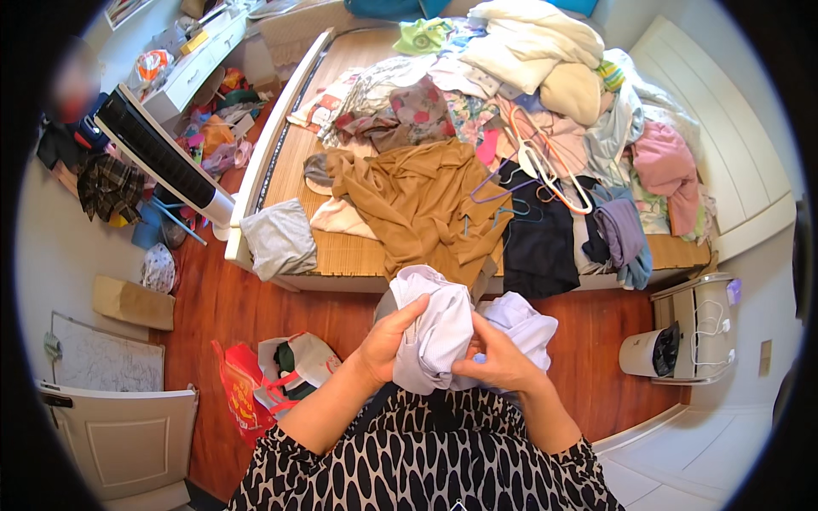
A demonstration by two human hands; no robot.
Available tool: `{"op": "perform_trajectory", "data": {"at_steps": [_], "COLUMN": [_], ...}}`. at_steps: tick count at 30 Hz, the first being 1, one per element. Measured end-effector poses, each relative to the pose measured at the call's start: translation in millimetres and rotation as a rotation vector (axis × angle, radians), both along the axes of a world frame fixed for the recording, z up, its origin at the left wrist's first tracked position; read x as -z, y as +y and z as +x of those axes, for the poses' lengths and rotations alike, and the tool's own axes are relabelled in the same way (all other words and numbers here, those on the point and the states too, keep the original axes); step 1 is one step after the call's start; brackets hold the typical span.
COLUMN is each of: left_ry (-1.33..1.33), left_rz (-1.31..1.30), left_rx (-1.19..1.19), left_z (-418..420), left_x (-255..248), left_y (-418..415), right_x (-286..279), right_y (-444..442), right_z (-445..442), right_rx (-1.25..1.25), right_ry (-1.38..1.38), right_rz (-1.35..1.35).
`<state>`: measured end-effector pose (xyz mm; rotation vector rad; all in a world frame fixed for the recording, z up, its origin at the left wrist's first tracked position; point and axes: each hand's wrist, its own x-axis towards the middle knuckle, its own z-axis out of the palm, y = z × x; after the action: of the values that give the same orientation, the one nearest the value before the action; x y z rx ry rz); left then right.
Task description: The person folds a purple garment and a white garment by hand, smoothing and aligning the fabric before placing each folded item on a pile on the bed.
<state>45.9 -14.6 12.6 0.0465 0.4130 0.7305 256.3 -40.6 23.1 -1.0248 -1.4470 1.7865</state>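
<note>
A pale lilac-grey, finely striped garment (438, 326) is bunched up between my two hands, just in front of my body. My left hand (391, 340) grips its left side, with the thumb on top. On its right edge, my right hand (501, 363) pinches the cloth between thumb and fingers. More pale striped cloth (524, 326) spreads out beyond my right hand; whether it is the same garment I cannot tell. Just past my hands, a brown long-sleeved garment (428, 198) lies spread over the bed's edge. A folded grey cloth (279, 237) rests on the near left corner.
The bed (345, 259) bears a large heap of clothes, black trousers (537, 243) and several hangers (543, 160). Shopping bags (239, 389) stand on the floor at left. A tower fan (166, 153) leans across the view. At right is a waste bin (639, 353). Another person (73, 83) is at far left.
</note>
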Motion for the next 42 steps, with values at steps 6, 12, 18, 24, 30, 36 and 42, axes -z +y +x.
{"op": "perform_trajectory", "data": {"at_steps": [6, 12, 18, 24, 30, 36, 42], "left_ry": [0.027, 0.045, 0.092, 0.068, 0.086, 0.201, 0.427], "left_rz": [0.054, 0.082, 0.125, 0.158, 0.123, 0.167, 0.394], "left_rx": [-0.076, -0.042, -0.065, -0.046, -0.049, -0.064, -0.032], "left_z": [-2, -2, -2, -11, -5, 1, 9], "left_x": [-5, 4, 6, 11, 12, 13, 8], "left_y": [-1, -3, -3, 2, -1, -5, -12], "right_x": [3, -9, -9, -15, -9, -19, -7], "right_y": [2, -2, -2, -1, -1, -6, -1], "right_z": [9, 12, 5, 14, 14, 9, 3], "right_rx": [0.293, 0.15, 0.141, 0.286, 0.517, 0.276, 0.258], "right_ry": [-0.297, -0.132, -0.285, 0.005, 0.035, -0.018, 0.173], "right_rz": [0.403, 0.327, 0.534, 0.259, 0.218, 0.11, -0.127]}}
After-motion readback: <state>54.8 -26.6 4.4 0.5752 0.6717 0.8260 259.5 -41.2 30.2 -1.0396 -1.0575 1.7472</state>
